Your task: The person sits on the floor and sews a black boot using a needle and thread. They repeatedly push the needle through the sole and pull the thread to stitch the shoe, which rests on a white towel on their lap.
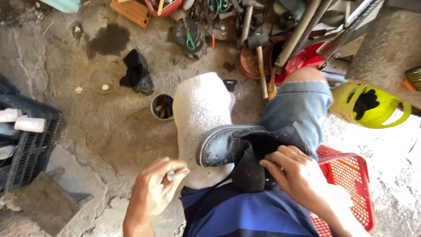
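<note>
- Head view looks straight down at two bare hands above the person's lap and a concrete floor point(109, 131).
- Left hand point(155, 188) comes up from the bottom edge, wrist bent, with the back of the hand to the camera.
- Its fingers are curled almost closed and pinch a small metal tool point(170, 175) between thumb and fingertips; what kind of tool, I cannot tell.
- Right hand point(296, 175) comes in from the bottom right corner, with the forearm over a red basket point(351, 180).
- Its fingers are bent and grip the dark upper part of a shoe point(245, 147), pressing it down.
- The shoe is grey-black and lies on its side, toe toward the left, on a white cloth point(199, 105) that covers the knee.
- The other leg, in denim shorts point(298, 105), is just right of the shoe.
- A thin dark thread point(210, 186) runs from near the shoe down to the blue shirt.
- On the floor near the cloth's left edge stands a small tin point(161, 106); a black rag point(137, 72) lies further up.
- A black crate point(30, 145) is at the left edge, a hammer point(259, 52) and many tools at the top, and a yellow container point(370, 105) at the right.
</note>
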